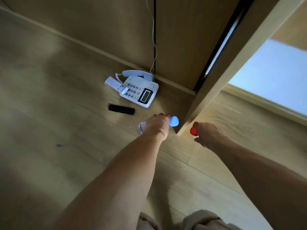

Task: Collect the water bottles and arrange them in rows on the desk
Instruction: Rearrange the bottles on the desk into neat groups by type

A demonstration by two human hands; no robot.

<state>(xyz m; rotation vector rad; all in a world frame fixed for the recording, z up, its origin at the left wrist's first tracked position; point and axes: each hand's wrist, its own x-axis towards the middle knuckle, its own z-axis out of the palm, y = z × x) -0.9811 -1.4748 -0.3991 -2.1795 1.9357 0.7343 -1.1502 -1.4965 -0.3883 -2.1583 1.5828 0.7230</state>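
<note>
My left grip point(157, 126) is closed around a blue-capped bottle point(174, 121) near the surface's point(66, 113) far right corner, close to the telephone point(141, 90). My right grip point(207, 133) clutches a red-capped bottle point(193, 131) beside the wooden post point(235, 60).

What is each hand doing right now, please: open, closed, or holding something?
Left hand: grips the blue-capped bottle.
Right hand: grips the red-capped bottle, of which only the cap shows.

Remote point(121, 110) before telephone point(138, 91) on desk point(49, 113)
</note>
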